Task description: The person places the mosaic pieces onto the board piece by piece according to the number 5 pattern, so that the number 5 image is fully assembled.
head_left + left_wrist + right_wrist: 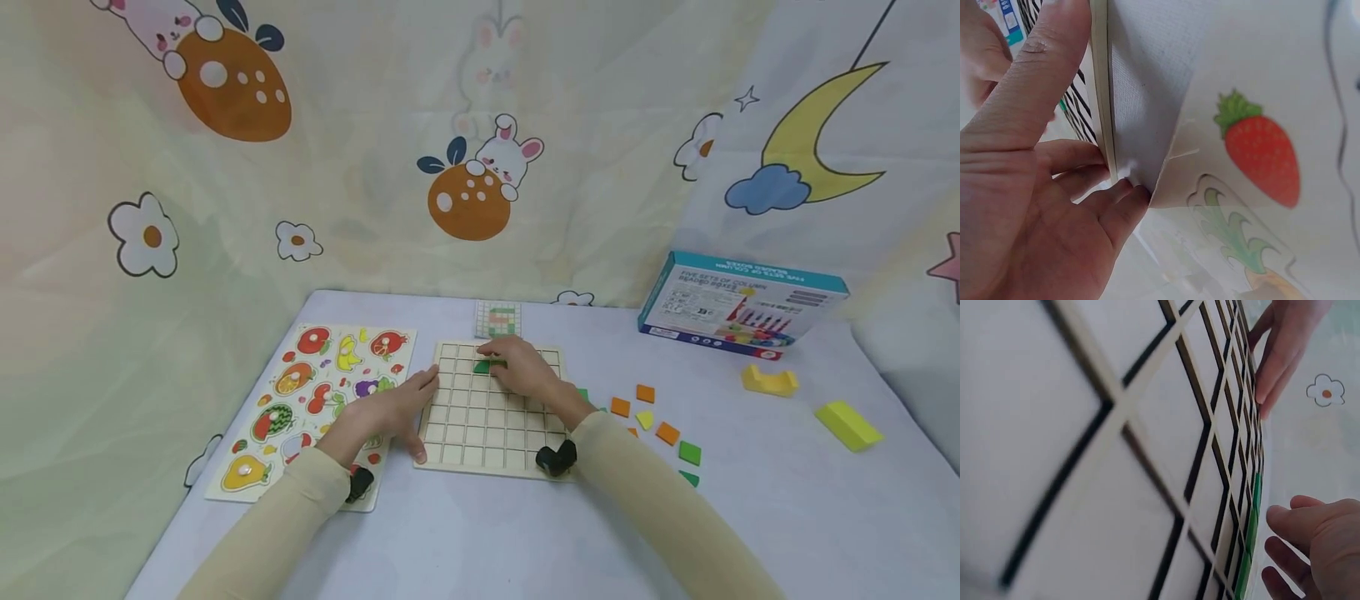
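A wooden board (480, 437) with a grid of raised lines lies flat on the table. My left hand (386, 414) is at its left edge, thumb near the front corner and fingertips farther up the side. In the left wrist view, the thumb and fingers (1075, 165) of that hand touch the board's edge. Over the far part of the grid is my right hand (525, 371), beside green tiles (482, 367) set in the squares. The right wrist view shows its thumb and fingers (1297, 525) loosely bent, apart from the green tiles (1250, 534), with nothing between them.
A fruit puzzle board (247, 450) lies left of the grid. Behind stands a small pattern card (498, 319). To the right are loose orange tiles (667, 432), green tiles (689, 452), a box (742, 304) and yellow blocks (847, 425).
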The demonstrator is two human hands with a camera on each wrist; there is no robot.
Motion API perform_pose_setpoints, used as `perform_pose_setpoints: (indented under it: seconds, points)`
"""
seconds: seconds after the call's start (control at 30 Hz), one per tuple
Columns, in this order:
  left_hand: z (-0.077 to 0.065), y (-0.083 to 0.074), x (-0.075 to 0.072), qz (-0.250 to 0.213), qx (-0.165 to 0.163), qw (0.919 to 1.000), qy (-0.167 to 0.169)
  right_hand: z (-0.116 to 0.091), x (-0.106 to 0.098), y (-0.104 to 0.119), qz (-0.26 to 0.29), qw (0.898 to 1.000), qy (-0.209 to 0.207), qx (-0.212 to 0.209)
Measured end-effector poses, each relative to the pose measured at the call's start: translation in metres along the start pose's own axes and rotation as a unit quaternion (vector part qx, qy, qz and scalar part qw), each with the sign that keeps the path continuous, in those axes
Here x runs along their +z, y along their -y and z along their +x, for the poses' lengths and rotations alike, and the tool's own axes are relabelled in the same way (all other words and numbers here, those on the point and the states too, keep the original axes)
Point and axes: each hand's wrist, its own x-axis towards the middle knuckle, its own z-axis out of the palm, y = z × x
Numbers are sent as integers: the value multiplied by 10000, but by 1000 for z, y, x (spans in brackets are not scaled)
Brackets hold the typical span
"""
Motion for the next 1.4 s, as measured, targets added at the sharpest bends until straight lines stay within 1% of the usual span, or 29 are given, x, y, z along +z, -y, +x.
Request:
perform_pose_setpoints:
  seconds: [0.07, 0.17, 0.27, 0.37, 0.53, 0.63, 0.73, 0.9, 1.17, 1.3, 1.4]
  points:
    - [0, 0, 1, -26, -2, 10000, 2, -7, -6, -5, -34, 9998, -172, 6]
    - [-1, -1, 1, -64, 0, 10000, 1, -21, -20, -19, -113, 9992, -385, 51]
    - [-2, -2, 0, -91, -1, 10000, -9, -42, -39, -40, -177, 9984, -450, 306]
    - [-3, -1, -1, -73, -16, 10000, -25, -70, -59, -66, -214, 9965, -339, 740]
    - [-5, 0, -4, -89, -17, 10000, -40, -117, -87, -107, 73, 9893, -37, 1454]
    - [-5, 1, -4, -125, 5, 9999, -27, -138, -95, -125, 211, 9844, 95, 1743]
    - [-5, 2, -4, -100, 9, 9999, -30, -151, -97, -135, 251, 9833, 141, 1795]
    - [-4, 2, -3, -65, 48, 10000, -57, -158, -93, -141, 262, 9849, 12, 1711]
    - [-2, 0, -2, -103, 122, 9999, -53, -158, -88, -142, 45, 9866, -276, 1607]
    - [-1, -1, -2, -84, 131, 9999, -59, -148, -85, -131, 171, 9833, -302, 1784]
    - [0, -2, -1, -97, 126, 9999, -45, -130, -77, -115, 358, 9809, -288, 1890]
